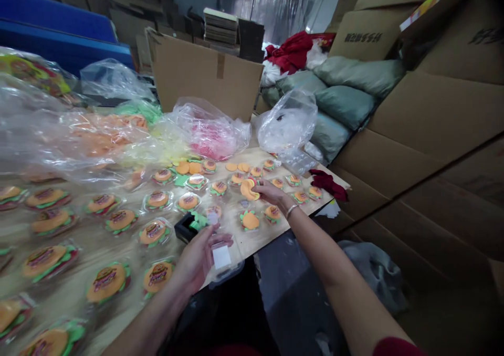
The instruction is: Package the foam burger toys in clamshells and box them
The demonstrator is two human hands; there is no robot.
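My right hand (271, 192) pinches soft orange bun-shaped pieces (249, 189) just above the table, among toy burgers. Below and left, my left hand (199, 261) has its thumb and fingers apart, beside a clear plastic piece (235, 252) and a white rectangular card (221, 257) at the table's front edge. Whether its fingers touch the plastic is hard to tell. Just behind that hand sits a black holder (184, 230) with green pieces (198, 220) on it. A toy burger with an orange top (249, 220) lies between my hands.
Many burgers in clear packs, such as one pack (155, 232), cover the wooden table (129, 253). Loose orange discs (189, 167) lie farther back. Behind are bags of pink pieces (208, 135) and orange pieces (102, 135), plus a large carton (205, 80). Dark red cloth (329, 184) lies right.
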